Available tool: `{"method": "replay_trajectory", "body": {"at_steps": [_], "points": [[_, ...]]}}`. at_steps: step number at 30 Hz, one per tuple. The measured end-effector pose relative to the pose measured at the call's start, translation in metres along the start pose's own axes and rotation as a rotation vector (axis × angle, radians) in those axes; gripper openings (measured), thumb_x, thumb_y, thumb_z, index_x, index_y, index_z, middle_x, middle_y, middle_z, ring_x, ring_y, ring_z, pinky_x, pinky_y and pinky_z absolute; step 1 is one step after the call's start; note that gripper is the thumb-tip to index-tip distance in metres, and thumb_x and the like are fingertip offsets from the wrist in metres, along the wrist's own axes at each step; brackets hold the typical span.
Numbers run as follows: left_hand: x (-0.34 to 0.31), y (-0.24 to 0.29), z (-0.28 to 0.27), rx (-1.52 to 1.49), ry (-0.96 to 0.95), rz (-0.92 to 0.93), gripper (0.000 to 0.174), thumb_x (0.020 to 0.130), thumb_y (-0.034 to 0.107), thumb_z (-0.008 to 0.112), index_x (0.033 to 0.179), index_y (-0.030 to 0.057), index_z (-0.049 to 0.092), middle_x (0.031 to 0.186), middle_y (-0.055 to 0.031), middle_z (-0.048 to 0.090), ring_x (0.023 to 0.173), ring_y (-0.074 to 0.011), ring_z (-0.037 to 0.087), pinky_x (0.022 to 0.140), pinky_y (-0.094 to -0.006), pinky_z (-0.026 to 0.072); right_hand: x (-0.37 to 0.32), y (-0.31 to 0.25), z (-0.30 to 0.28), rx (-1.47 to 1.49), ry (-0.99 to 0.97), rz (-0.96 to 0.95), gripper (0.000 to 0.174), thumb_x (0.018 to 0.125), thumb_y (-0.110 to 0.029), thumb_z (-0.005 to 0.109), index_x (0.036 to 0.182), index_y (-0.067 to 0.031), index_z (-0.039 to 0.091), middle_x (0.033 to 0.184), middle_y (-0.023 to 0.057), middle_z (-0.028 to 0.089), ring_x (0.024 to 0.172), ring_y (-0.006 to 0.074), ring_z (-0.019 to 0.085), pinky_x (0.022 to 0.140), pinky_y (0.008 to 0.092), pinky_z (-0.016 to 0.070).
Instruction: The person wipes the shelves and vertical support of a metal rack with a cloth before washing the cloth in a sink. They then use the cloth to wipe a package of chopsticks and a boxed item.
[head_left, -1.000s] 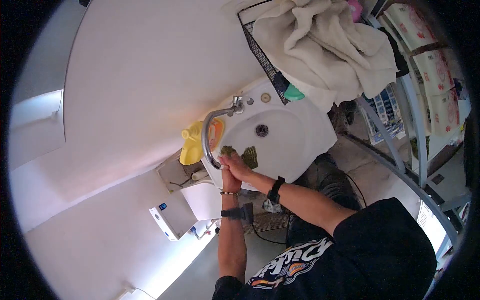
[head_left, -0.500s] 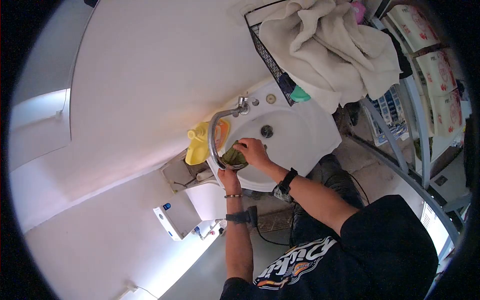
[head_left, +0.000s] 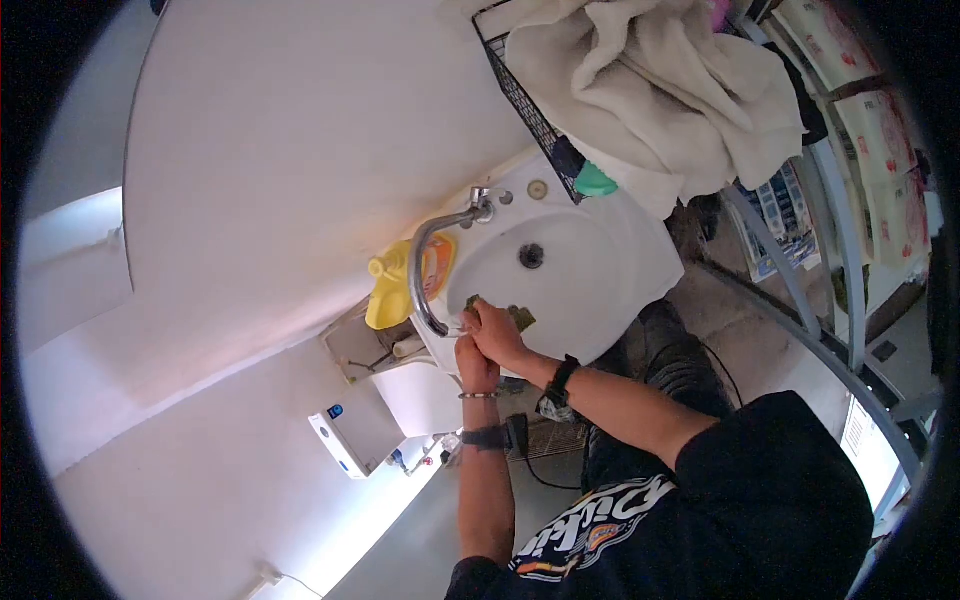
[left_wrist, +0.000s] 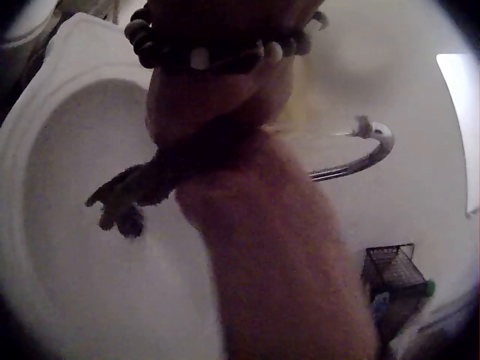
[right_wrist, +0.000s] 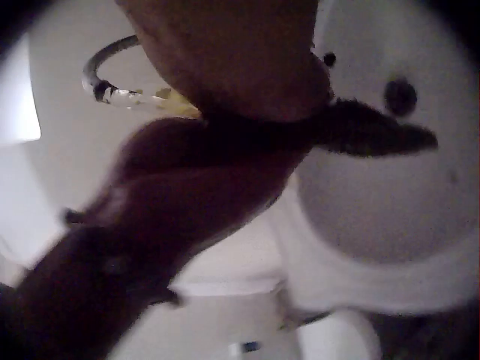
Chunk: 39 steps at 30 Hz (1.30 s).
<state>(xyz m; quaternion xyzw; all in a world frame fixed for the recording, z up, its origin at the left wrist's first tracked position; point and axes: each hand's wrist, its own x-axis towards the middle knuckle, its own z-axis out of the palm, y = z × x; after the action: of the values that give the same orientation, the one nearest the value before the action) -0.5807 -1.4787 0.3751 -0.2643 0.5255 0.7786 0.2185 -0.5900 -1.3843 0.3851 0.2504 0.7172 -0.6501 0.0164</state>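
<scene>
A dark green cloth (head_left: 522,318) is bunched between both hands over the near end of the white sink (head_left: 590,250). My left hand (head_left: 477,365), with a beaded bracelet at the wrist, grips it right under the tap. Pressed against it from above, my right hand (head_left: 495,335) curls round the same cloth. A loose end of the cloth (left_wrist: 142,184) sticks out over the basin in the left wrist view. From the right wrist side, the cloth (right_wrist: 379,133) pokes out past the hands toward the drain. The hands hide its middle.
The curved chrome tap (head_left: 425,255) arches beside the hands, with a yellow bottle (head_left: 390,285) behind it. A beige towel (head_left: 650,110) covers a black wire basket (head_left: 525,110) at the sink's far end. A metal rack (head_left: 845,260) stands at the right.
Half a second ago the hands were apart with the cloth spread between them. Now the right hand has come back down to the left, and the cloth is bunched up.
</scene>
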Motion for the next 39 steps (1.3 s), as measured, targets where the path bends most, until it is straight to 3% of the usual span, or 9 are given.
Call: {"method": "replay_trajectory", "body": {"at_steps": [14, 18, 20, 24, 26, 28, 32, 34, 39], "points": [[-0.002, 0.0, 0.002, 0.659, -0.074, 0.146, 0.027, 0.094, 0.017, 0.04, 0.109, -0.0005, 0.054, 0.106, -0.0102, 0.058, 0.1, -0.0202, 0.055, 0.086, -0.0345, 0.0454, 0.013, 0.026, 0.016, -0.101, 0.009, 0.079, 0.026, 0.094, -0.028, 0.04, 0.094, -0.0031, 0.047, 0.075, 0.0209, 0.062, 0.071, 0.0423, 0.061, 0.064, 0.0543, 0.0469], [-0.004, 0.0, 0.019, 0.131, -0.104, -0.034, 0.046, 0.097, 0.037, 0.037, 0.125, 0.0021, 0.045, 0.117, -0.0104, 0.055, 0.103, -0.0217, 0.055, 0.091, -0.0363, 0.0437, 0.028, 0.027, 0.009, -0.012, 0.098, 0.16, 0.028, 0.091, -0.03, 0.044, 0.094, -0.0019, 0.047, 0.075, 0.0231, 0.061, 0.07, 0.0435, 0.06, 0.066, 0.0572, 0.0451], [0.012, 0.005, 0.002, -0.036, -0.166, -0.083, 0.046, 0.096, 0.038, 0.038, 0.124, 0.0027, 0.047, 0.117, -0.0115, 0.056, 0.103, -0.0227, 0.055, 0.092, -0.0378, 0.0438, 0.006, 0.03, 0.029, -0.165, 0.298, -0.354, 0.03, 0.087, -0.029, 0.048, 0.099, -0.001, 0.049, 0.07, 0.0236, 0.06, 0.067, 0.0438, 0.06, 0.066, 0.0557, 0.046], [0.062, -0.016, -0.064, -0.259, -0.287, -0.201, 0.036, 0.095, 0.027, 0.045, 0.122, 0.0036, 0.048, 0.119, -0.012, 0.055, 0.105, -0.023, 0.054, 0.091, -0.0367, 0.046, 0.0, 0.002, -0.022, -0.148, -0.689, -0.004, 0.028, 0.081, -0.018, 0.052, 0.104, -0.0024, 0.055, 0.104, 0.022, 0.058, 0.098, 0.0412, 0.054, 0.079, 0.0507, 0.0447], [0.049, -0.017, -0.037, -0.138, -0.034, -0.151, 0.036, 0.095, 0.024, 0.044, 0.123, 0.0022, 0.047, 0.12, -0.0123, 0.055, 0.104, -0.0228, 0.056, 0.091, -0.037, 0.0465, 0.016, 0.044, -0.014, -0.008, -0.691, 0.136, 0.031, 0.079, -0.018, 0.054, 0.106, -0.0028, 0.057, 0.119, 0.0202, 0.052, 0.11, 0.0404, 0.047, 0.088, 0.0492, 0.041], [0.05, -0.021, -0.029, -0.121, 0.086, -0.074, 0.034, 0.094, 0.019, 0.043, 0.123, 0.0005, 0.046, 0.121, -0.0125, 0.054, 0.108, -0.0237, 0.055, 0.092, -0.0383, 0.0468, 0.022, 0.049, -0.025, -0.117, 0.187, -0.204, 0.036, 0.082, -0.024, 0.054, 0.11, -0.0015, 0.057, 0.116, 0.0191, 0.056, 0.109, 0.0341, 0.051, 0.091, 0.0436, 0.0405], [0.024, -0.01, -0.008, -0.026, -0.083, -0.123, 0.033, 0.093, 0.019, 0.042, 0.12, 0.0002, 0.048, 0.123, -0.0125, 0.052, 0.114, -0.0245, 0.05, 0.099, -0.0381, 0.0408, 0.052, 0.065, 0.006, 0.708, 0.078, 0.583, 0.038, 0.084, -0.029, 0.055, 0.11, -0.001, 0.058, 0.11, 0.0163, 0.059, 0.105, 0.0272, 0.054, 0.091, 0.0379, 0.0399], [0.036, -0.011, -0.019, -0.139, -0.229, -0.153, 0.035, 0.093, 0.023, 0.041, 0.12, 0.0002, 0.047, 0.121, -0.0128, 0.053, 0.114, -0.0247, 0.05, 0.099, -0.0385, 0.0387, 0.043, 0.062, 0.014, 1.028, -0.081, 0.46, 0.04, 0.082, -0.03, 0.059, 0.108, 0.0004, 0.058, 0.109, 0.0143, 0.06, 0.105, 0.0225, 0.053, 0.091, 0.035, 0.0391], [0.027, 0.03, -0.012, -0.379, -0.333, -0.415, 0.048, 0.095, 0.041, 0.032, 0.118, 0.0015, 0.048, 0.119, -0.0125, 0.054, 0.113, -0.0282, 0.047, 0.101, -0.0438, 0.0329, 0.005, 0.019, -0.014, 0.084, -0.159, -0.126, 0.024, 0.084, -0.026, 0.053, 0.087, -0.0042, 0.062, 0.08, 0.0193, 0.062, 0.077, 0.0398, 0.059, 0.07, 0.0455, 0.0487]]}}
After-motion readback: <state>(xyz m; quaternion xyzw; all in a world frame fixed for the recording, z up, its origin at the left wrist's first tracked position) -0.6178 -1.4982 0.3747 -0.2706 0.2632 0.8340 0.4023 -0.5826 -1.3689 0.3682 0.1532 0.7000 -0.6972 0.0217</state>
